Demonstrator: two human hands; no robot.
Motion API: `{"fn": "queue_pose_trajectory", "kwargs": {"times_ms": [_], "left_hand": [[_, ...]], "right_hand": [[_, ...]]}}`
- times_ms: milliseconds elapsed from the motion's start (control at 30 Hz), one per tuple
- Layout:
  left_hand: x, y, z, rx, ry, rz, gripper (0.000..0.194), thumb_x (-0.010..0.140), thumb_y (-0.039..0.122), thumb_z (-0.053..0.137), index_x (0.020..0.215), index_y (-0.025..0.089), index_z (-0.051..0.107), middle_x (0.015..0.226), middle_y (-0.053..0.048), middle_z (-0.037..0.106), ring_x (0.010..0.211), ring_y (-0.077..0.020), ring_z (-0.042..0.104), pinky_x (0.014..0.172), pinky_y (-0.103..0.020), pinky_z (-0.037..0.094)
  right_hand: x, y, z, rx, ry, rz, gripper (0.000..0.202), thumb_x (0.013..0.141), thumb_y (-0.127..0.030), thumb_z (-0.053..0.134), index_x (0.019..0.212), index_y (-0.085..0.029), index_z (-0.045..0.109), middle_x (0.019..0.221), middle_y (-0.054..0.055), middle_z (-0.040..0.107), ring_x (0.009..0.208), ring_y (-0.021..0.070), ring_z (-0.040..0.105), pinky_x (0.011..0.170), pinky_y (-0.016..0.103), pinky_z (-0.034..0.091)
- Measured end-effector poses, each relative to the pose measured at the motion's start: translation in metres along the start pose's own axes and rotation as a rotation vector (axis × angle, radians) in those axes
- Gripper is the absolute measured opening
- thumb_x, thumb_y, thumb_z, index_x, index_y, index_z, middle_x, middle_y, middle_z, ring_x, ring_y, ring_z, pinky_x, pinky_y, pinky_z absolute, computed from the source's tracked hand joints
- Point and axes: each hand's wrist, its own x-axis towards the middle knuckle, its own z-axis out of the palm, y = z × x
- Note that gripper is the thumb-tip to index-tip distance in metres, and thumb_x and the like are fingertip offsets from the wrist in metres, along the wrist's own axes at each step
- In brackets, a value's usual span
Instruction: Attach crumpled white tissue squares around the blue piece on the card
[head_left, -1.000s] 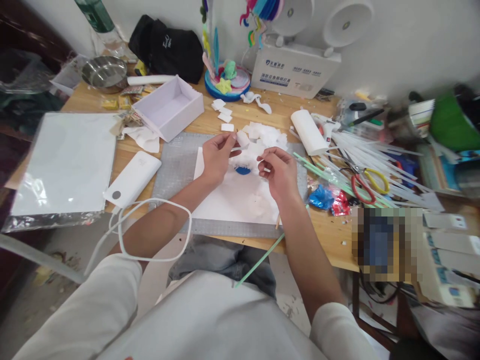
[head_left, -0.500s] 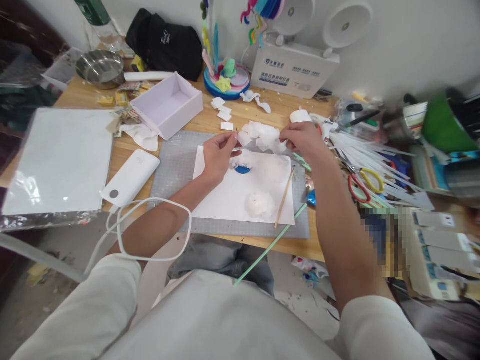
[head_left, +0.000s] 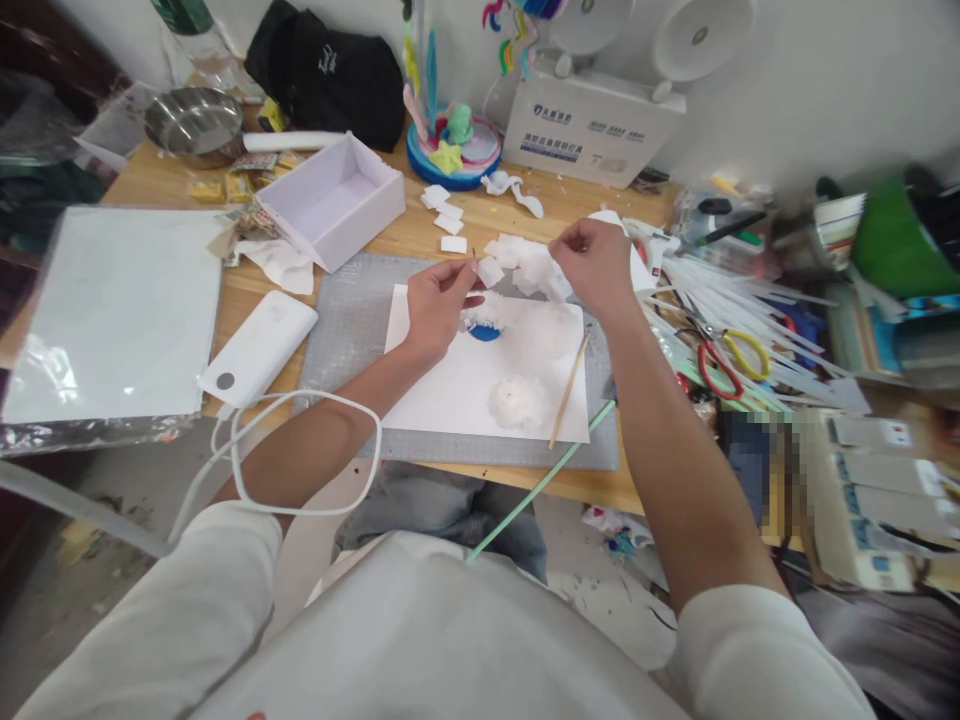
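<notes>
My left hand (head_left: pixel 442 305) is closed in a pinch at the left end of a cluster of white fluffy pieces (head_left: pixel 529 265), on what looks like a thin dark tip. My right hand (head_left: pixel 596 262) has its fingers pressed together at the cluster's right side; whatever is between them is too small to make out. Below lies a white paper sheet (head_left: pixel 450 395) on a grey cutting mat (head_left: pixel 337 330). A round white fluffy piece (head_left: pixel 519 402), a blue piece (head_left: pixel 485 331) with a fluffy edge and a thin wooden stick (head_left: pixel 568 390) rest on the sheet.
A white open box (head_left: pixel 330 205), a power bank (head_left: pixel 262 350) and a looped white cable (head_left: pixel 307 515) are at the left. Red and yellow scissors (head_left: pixel 720 368) and white strips (head_left: pixel 780 310) lie right. A green strip (head_left: pixel 540 485) crosses the table's front edge.
My right hand has risen slightly and moved a little left, its fingers now higher beside the white cluster. My left hand stays nearly in place. The view has shifted slightly.
</notes>
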Motion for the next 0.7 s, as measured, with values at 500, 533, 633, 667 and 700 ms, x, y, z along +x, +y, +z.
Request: {"fn": "queue_pose_trajectory", "kwargs": {"times_ms": [500, 533, 633, 667, 700], "left_hand": [[-0.027, 0.002, 0.005, 0.277, -0.122, 0.321, 0.020, 0.092, 0.036, 0.066, 0.097, 0.021, 0.079, 0.100, -0.004, 0.079, 0.086, -0.0126, 0.074, 0.078, -0.022, 0.059], [-0.028, 0.002, 0.005, 0.280, -0.129, 0.317, 0.020, 0.092, 0.036, 0.066, 0.097, 0.021, 0.079, 0.100, -0.004, 0.079, 0.085, -0.0126, 0.075, 0.077, -0.022, 0.059], [-0.030, 0.003, 0.006, 0.277, -0.157, 0.328, 0.021, 0.093, 0.037, 0.066, 0.095, 0.020, 0.079, 0.096, -0.004, 0.080, 0.083, -0.0122, 0.075, 0.073, -0.020, 0.059], [-0.030, 0.003, 0.006, 0.275, -0.165, 0.339, 0.022, 0.093, 0.037, 0.065, 0.095, 0.020, 0.080, 0.095, -0.004, 0.080, 0.082, -0.0119, 0.075, 0.073, -0.019, 0.059], [-0.030, 0.003, 0.006, 0.275, -0.173, 0.353, 0.023, 0.093, 0.037, 0.065, 0.094, 0.020, 0.080, 0.094, -0.004, 0.080, 0.081, -0.0117, 0.075, 0.072, -0.019, 0.058]], "right_hand": [[-0.113, -0.052, 0.036, 0.683, -0.031, 0.320, 0.013, 0.079, -0.035, 0.074, 0.088, -0.026, 0.074, 0.080, -0.003, 0.071, 0.066, 0.0090, 0.063, 0.058, 0.022, 0.054], [-0.113, -0.051, 0.035, 0.703, -0.024, 0.331, 0.013, 0.078, -0.035, 0.075, 0.087, -0.026, 0.073, 0.081, -0.003, 0.071, 0.069, 0.0094, 0.065, 0.061, 0.022, 0.057], [-0.112, -0.048, 0.034, 0.771, -0.018, 0.351, 0.013, 0.077, -0.034, 0.078, 0.085, -0.025, 0.073, 0.081, -0.003, 0.072, 0.074, 0.0109, 0.069, 0.068, 0.025, 0.061], [-0.112, -0.048, 0.033, 0.788, -0.017, 0.354, 0.013, 0.077, -0.034, 0.078, 0.084, -0.025, 0.073, 0.081, -0.002, 0.072, 0.075, 0.0113, 0.070, 0.070, 0.026, 0.062], [-0.112, -0.047, 0.033, 0.797, -0.017, 0.356, 0.014, 0.077, -0.035, 0.079, 0.084, -0.024, 0.074, 0.082, -0.002, 0.073, 0.075, 0.0118, 0.071, 0.072, 0.028, 0.063]]}}
